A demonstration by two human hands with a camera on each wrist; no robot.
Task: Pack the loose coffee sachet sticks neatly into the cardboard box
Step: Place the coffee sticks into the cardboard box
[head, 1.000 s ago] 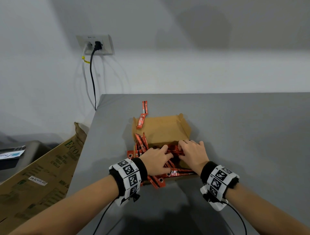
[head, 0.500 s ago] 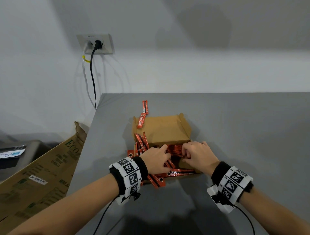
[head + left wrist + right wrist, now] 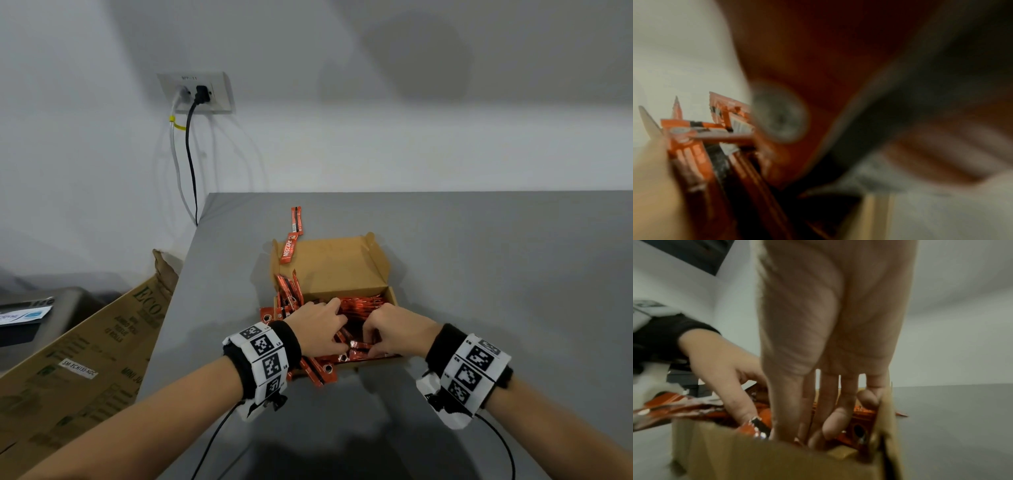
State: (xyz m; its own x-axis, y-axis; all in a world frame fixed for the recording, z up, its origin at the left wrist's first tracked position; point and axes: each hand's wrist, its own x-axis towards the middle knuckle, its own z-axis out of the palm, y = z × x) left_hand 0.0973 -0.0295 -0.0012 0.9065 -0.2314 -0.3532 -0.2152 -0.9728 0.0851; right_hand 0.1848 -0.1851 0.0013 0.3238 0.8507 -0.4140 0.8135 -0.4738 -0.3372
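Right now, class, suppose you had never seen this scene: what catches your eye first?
The heap of red coffee sachets filling the open cardboard box mid-table, with the left hand and right hand working in it. Then two stray sachets at the box's far left corner.

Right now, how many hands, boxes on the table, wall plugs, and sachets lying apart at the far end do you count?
Hands: 2, left hand and right hand
Box: 1
Plugs: 2, white plug and black plug
Far sachets: 2
Total: 7; the pile under the hands is uncountable.
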